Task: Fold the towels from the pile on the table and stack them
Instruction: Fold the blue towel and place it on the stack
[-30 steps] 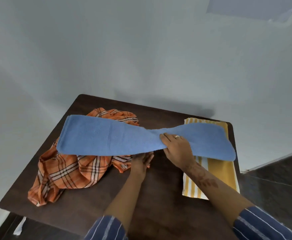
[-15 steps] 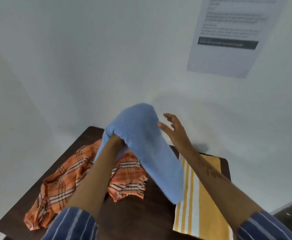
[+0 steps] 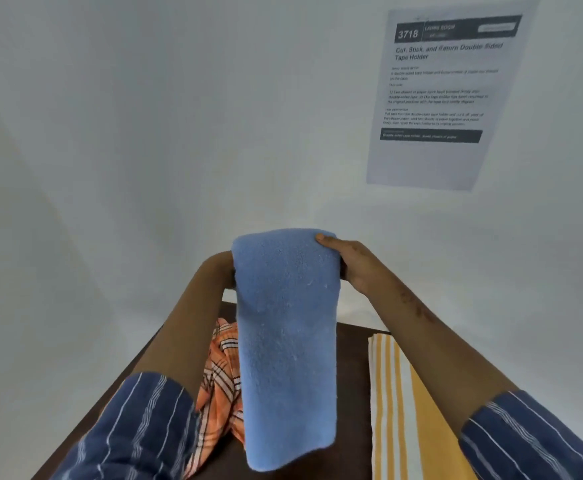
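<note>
The blue towel, earlier spread across the table, now hung doubled in the air, right hand gripping its top fold, left hand hidden behind it; halving looked done

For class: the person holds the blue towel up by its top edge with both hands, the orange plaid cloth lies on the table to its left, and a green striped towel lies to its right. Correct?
One detail is wrong. The head view shows the striped towel on the right is yellow and white, not green. The rest stands: the blue towel hangs from both hands, the right hand at its top edge, and the orange plaid cloth lies on the left.
</note>
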`<move>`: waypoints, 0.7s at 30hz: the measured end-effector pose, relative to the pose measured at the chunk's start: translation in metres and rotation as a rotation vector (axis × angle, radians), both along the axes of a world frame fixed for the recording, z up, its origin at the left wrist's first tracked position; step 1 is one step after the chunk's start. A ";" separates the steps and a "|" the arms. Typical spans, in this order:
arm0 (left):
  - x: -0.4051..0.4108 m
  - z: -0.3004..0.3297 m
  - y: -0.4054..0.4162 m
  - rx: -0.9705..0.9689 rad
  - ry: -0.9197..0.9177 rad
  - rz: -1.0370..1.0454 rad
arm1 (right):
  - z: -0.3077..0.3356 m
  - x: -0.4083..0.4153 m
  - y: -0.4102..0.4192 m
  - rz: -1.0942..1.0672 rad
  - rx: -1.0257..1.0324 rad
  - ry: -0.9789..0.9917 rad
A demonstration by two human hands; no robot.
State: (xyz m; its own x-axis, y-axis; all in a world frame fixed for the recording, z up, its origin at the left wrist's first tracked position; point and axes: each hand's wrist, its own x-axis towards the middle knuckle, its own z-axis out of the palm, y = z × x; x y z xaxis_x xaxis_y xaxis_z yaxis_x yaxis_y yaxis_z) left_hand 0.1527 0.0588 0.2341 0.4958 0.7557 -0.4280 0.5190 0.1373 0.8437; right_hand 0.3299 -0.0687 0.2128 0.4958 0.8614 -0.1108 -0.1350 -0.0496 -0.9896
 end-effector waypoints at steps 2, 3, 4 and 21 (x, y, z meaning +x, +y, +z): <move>-0.004 -0.007 0.009 -0.147 -0.051 -0.089 | -0.004 -0.004 0.004 -0.074 -0.049 0.045; -0.005 -0.013 0.016 -0.220 -0.117 -0.037 | -0.007 -0.004 0.006 -0.089 -0.071 0.061; -0.005 -0.018 0.022 -0.282 -0.181 0.040 | -0.009 -0.004 0.008 -0.094 -0.084 0.084; 0.041 -0.060 0.010 -0.154 -0.549 0.277 | -0.024 0.005 -0.006 -0.375 0.004 -0.020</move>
State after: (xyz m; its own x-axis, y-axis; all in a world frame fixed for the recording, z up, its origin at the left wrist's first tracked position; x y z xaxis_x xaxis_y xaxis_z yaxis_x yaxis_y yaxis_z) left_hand 0.1940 0.0691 0.1743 0.4690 0.8374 -0.2809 -0.0555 0.3453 0.9368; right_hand 0.3345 -0.0745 0.1883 0.7789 0.6199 -0.0953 -0.1240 0.0032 -0.9923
